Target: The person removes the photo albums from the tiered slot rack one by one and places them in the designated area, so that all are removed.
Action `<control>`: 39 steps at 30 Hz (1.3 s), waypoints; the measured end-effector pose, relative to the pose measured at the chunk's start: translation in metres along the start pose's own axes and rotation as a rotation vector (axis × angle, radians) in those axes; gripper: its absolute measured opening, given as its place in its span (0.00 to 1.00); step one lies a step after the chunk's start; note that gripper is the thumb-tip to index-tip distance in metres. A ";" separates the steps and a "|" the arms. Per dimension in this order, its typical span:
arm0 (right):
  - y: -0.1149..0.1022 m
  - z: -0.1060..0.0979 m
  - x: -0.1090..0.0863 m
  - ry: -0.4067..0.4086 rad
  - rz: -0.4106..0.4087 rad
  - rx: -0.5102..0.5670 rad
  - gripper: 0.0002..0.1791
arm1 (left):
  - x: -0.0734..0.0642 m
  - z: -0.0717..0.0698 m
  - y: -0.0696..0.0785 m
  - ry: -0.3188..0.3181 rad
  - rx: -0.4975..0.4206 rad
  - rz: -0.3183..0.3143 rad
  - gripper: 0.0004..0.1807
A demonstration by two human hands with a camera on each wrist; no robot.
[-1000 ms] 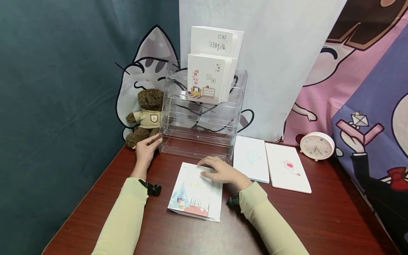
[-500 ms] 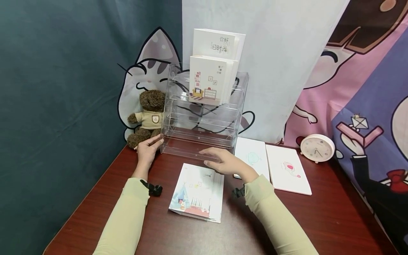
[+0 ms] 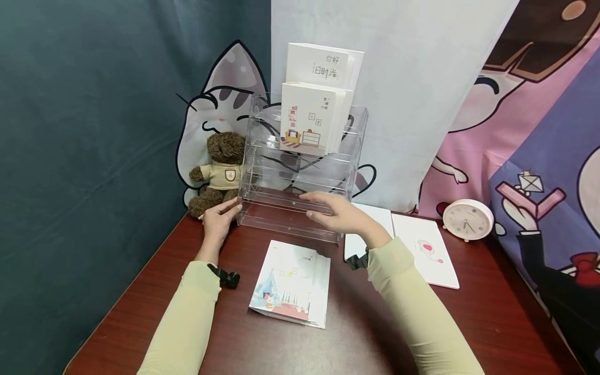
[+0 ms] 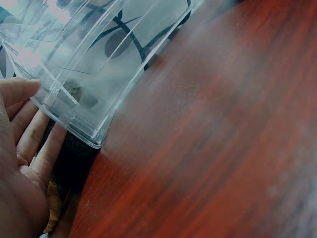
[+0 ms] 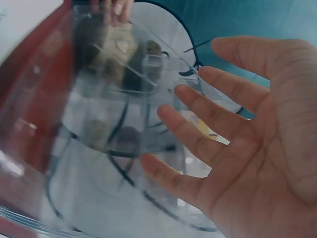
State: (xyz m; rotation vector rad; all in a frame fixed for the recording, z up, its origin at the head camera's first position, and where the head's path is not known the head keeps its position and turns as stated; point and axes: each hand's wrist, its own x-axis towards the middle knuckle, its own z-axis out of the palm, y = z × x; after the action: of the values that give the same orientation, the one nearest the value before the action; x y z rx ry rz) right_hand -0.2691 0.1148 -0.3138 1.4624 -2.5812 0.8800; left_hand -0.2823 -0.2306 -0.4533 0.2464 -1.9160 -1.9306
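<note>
A clear acrylic display rack (image 3: 292, 226) with stepped tiers stands at the back of the table. My left hand (image 3: 217, 225) is at its lower left side; in the left wrist view the thumb (image 4: 30, 88) and fingers hold the panel's edge. My right hand (image 3: 341, 212) hovers in front of the rack's lower right part, fingers spread and holding nothing, as the right wrist view shows. White books (image 3: 302, 117) stand upright in the upper tiers. Another stack of illustrated books (image 3: 290, 284) lies flat on the table in front of the rack.
A brown teddy bear (image 3: 220, 174) sits left of the rack, behind my left hand. To the right lie two white books, one with an elephant (image 3: 424, 250), the other (image 3: 356, 247) partly hidden by my right arm. A round white clock (image 3: 467, 220) stands at the far right.
My right hand has lifted off the stack of books and moved up and right, toward the rack. The left hand stays at the rack's side.
</note>
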 end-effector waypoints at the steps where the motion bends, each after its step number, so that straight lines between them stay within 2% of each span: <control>1: -0.002 -0.006 0.004 0.007 0.002 -0.012 0.25 | 0.000 0.000 0.000 0.000 0.007 0.000 0.19; 7: -0.008 -0.040 0.030 0.076 -0.033 -0.112 0.25 | -0.001 -0.002 0.001 0.007 0.025 0.009 0.18; 15: -0.012 -0.079 0.069 0.235 -0.057 -0.221 0.25 | -0.003 -0.004 -0.002 0.012 0.035 0.022 0.18; 22: -0.014 -0.123 0.110 0.350 0.034 -0.434 0.30 | -0.003 -0.002 -0.003 0.015 0.074 0.034 0.17; 27: -0.013 -0.139 0.132 0.334 0.166 -0.565 0.34 | -0.003 -0.001 -0.002 0.015 0.073 0.021 0.18; 33: -0.013 -0.139 0.141 0.233 0.331 -0.610 0.39 | -0.004 0.000 0.000 0.011 0.086 0.022 0.18; 39: -0.013 -0.133 0.144 0.219 0.374 -0.611 0.39 | -0.001 -0.002 0.000 0.014 0.082 0.033 0.17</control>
State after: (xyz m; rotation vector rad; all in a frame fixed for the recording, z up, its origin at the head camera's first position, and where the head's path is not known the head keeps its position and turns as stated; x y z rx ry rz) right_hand -0.3687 0.0645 -0.1530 0.6986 -2.6410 0.1976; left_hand -0.2809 -0.2316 -0.4537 0.2498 -1.9802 -1.8265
